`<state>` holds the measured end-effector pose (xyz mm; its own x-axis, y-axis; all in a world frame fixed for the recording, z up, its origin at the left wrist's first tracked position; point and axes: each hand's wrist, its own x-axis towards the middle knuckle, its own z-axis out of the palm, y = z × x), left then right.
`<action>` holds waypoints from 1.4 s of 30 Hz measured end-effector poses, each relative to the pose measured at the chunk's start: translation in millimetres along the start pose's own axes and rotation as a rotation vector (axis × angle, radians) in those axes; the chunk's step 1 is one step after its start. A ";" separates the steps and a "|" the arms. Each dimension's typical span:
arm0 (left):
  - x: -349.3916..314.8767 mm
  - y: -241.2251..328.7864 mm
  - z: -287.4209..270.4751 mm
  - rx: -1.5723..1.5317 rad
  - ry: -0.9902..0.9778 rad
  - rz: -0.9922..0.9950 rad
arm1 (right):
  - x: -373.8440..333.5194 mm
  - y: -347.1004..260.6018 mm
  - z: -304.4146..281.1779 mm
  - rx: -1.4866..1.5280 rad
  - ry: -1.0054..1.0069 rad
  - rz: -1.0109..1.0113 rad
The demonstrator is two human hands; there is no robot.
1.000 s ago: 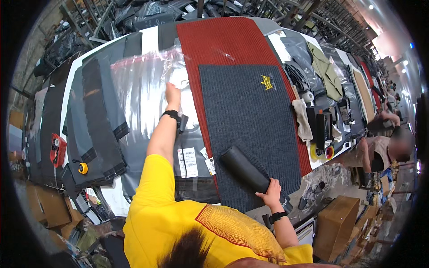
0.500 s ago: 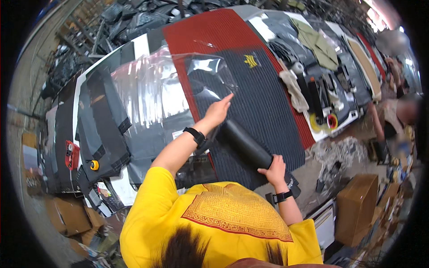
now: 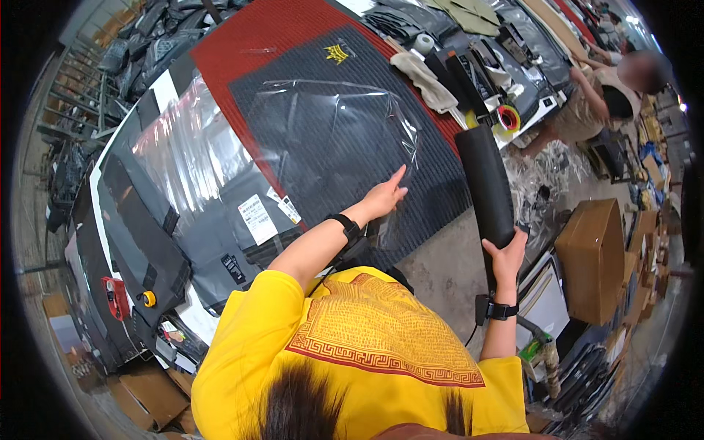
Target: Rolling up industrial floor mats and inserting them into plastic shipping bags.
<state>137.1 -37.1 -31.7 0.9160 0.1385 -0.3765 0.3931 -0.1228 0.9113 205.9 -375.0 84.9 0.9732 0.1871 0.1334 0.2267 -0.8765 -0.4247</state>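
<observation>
My right hand [image 3: 506,257] grips the lower end of a long black roll [image 3: 486,192] with a smooth, leather-like surface. The roll stands off the right side of the dark ribbed mat [image 3: 293,62]. My left hand [image 3: 385,196] is over the clear plastic bag [image 3: 330,139], its index finger stretched out and the other fingers partly curled; whether it touches the film is hard to tell. The bag lies spread on the dark mat, which has a yellow crown mark [image 3: 336,53] and rests on a red ribbed mat [image 3: 235,40].
Left of the mats lie plastic-wrapped grey sheets [image 3: 194,147] and a white label [image 3: 257,220]. A yellow tape measure [image 3: 149,298] sits farther left. Tape rolls [image 3: 507,117] and a cloth glove [image 3: 422,81] lie at right. A cardboard box [image 3: 592,257] stands on the floor; a co-worker [image 3: 587,103] is beyond.
My right hand has swung the black roll off the mat to the right and upward. The plastic bag is spread wider over the mat, and my left hand has shifted slightly. The view has turned right.
</observation>
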 end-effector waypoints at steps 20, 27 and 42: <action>-243.5 -142.6 -98.2 -0.618 0.514 -0.360 | -40.3 -291.1 210.6 0.004 -0.351 -0.781; -217.2 -142.5 -104.8 -1.049 0.606 -0.382 | -41.3 -283.0 248.7 -0.073 -0.431 -0.834; -101.8 -68.9 -192.9 0.172 0.562 0.291 | 58.5 -286.0 287.7 0.113 -0.748 -0.804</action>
<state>1.3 146.9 -23.9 0.8236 0.5630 0.0683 0.1856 -0.3814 0.9056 208.8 14.3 -43.4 0.3084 0.9391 -0.1517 0.7690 -0.3400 -0.5413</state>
